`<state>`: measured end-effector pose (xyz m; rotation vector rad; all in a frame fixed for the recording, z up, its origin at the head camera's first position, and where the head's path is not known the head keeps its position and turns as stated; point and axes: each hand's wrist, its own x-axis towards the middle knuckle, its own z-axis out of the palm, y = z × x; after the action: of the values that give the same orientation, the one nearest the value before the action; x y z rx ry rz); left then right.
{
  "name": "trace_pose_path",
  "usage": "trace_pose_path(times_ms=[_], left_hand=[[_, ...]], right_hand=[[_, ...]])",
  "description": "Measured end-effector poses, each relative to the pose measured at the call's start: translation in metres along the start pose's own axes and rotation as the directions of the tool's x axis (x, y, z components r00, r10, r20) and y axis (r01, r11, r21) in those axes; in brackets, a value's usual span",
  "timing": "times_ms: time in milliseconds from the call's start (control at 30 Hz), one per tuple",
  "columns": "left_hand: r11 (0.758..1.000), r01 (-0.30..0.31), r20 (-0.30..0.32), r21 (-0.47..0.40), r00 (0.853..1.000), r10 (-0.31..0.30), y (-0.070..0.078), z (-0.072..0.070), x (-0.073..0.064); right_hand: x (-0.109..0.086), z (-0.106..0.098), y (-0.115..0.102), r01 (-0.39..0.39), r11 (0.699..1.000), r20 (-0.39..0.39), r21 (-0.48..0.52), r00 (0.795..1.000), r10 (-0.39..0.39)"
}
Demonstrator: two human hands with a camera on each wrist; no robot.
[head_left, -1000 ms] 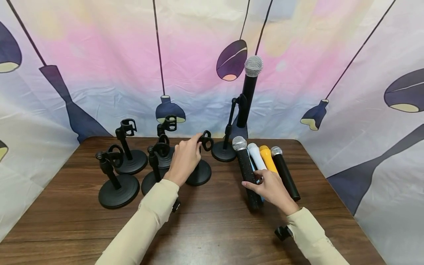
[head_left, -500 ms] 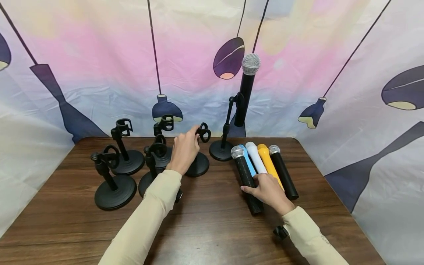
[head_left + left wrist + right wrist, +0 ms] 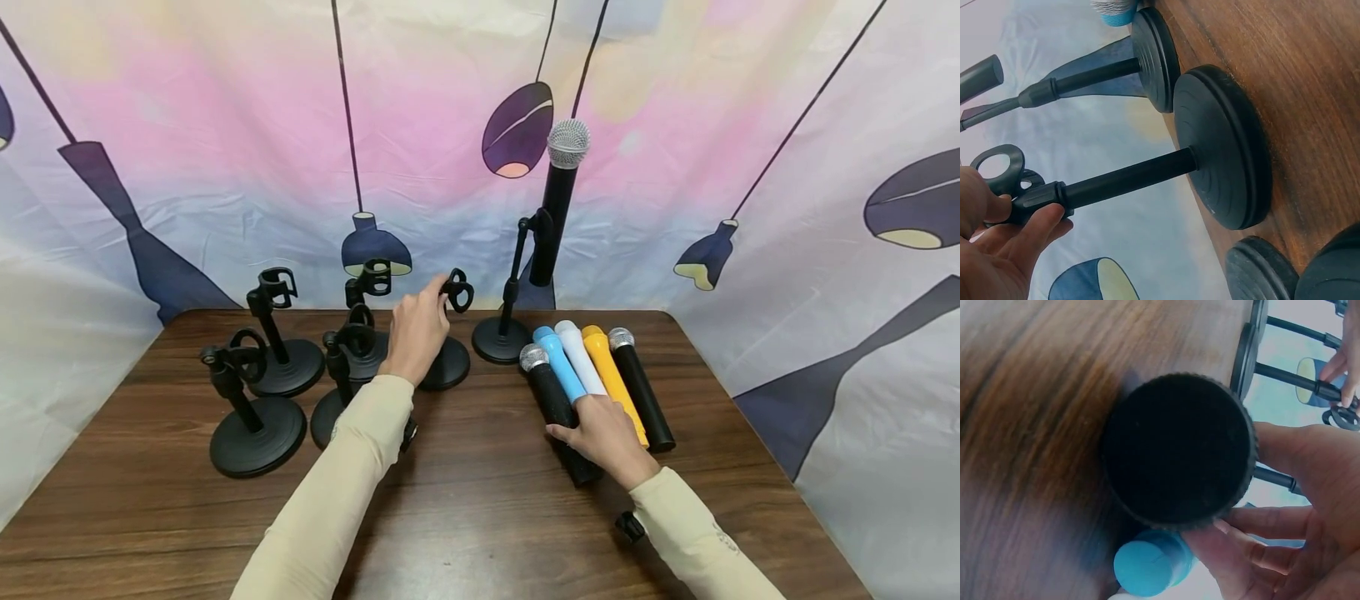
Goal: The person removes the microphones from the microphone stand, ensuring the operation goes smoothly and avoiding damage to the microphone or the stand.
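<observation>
In the head view, my left hand (image 3: 416,333) pinches the top joint of a black desktop microphone stand, just below its ring-shaped clip (image 3: 457,290). The left wrist view shows this stand's post (image 3: 1129,178) and round base (image 3: 1222,147), with fingers and thumb around the joint. My right hand (image 3: 606,433) grips a black microphone (image 3: 551,396) with a silver grille by its lower body. Whether that microphone touches the table cannot be told. Close along its right side lies a light blue microphone (image 3: 561,364), partly covered by the hand. The right wrist view faces the black microphone's end (image 3: 1179,450).
White (image 3: 581,358), yellow (image 3: 615,383) and black (image 3: 643,392) microphones lie side by side on the right. Another stand (image 3: 501,337) at the back holds an upright black microphone (image 3: 557,208). Several stands with unfilled clips, including one at front left (image 3: 258,437), crowd the wooden table's (image 3: 465,533) left.
My left hand has shifted the stand slightly toward the back. My right hand has brought the black microphone nearer and a little left, uncovering the blue one.
</observation>
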<state>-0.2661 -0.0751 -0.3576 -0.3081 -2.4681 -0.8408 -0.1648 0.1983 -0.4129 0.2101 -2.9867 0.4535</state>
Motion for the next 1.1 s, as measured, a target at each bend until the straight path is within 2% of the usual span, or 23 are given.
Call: trace_pose_path(times_ms=[333, 467, 600, 767, 867, 1000, 1100], left_hand=[[1.000, 0.007, -0.015, 0.017, 1.000, -0.006, -0.006, -0.002, 0.004], [1.000, 0.016, 0.054, 0.006, 0.998, -0.016, -0.005, -0.008, 0.000], [0.999, 0.054, 0.163, 0.000, 0.985, -0.054, -0.001, -0.017, -0.007], [0.994, 0.105, 0.280, 0.012, 0.954, -0.104, 0.005, -0.032, -0.025], [0.995, 0.097, 0.326, 0.025, 0.940, -0.100, 0.007, -0.039, -0.042], [0.998, 0.055, 0.379, 0.018, 0.924, -0.058, 0.010, -0.044, -0.065], [1.000, 0.030, 0.418, -0.002, 0.908, -0.027, 0.015, -0.046, -0.081]], right_hand=[[0.001, 0.004, -0.005, 0.024, 0.999, -0.024, -0.046, 0.999, -0.025], [0.002, 0.000, -0.007, 0.058, 0.997, -0.020, -0.058, 0.998, -0.059], [0.008, -0.010, -0.011, 0.098, 0.994, -0.051, -0.045, 0.994, -0.100], [0.027, -0.027, -0.020, 0.125, 0.992, -0.137, 0.000, 0.983, -0.124], [0.044, -0.036, -0.026, 0.128, 0.990, -0.181, 0.057, 0.977, -0.116], [0.070, -0.041, -0.034, 0.103, 0.973, -0.195, 0.206, 0.979, -0.062], [0.089, -0.038, -0.038, 0.043, 0.931, -0.186, 0.363, 0.982, 0.027]])
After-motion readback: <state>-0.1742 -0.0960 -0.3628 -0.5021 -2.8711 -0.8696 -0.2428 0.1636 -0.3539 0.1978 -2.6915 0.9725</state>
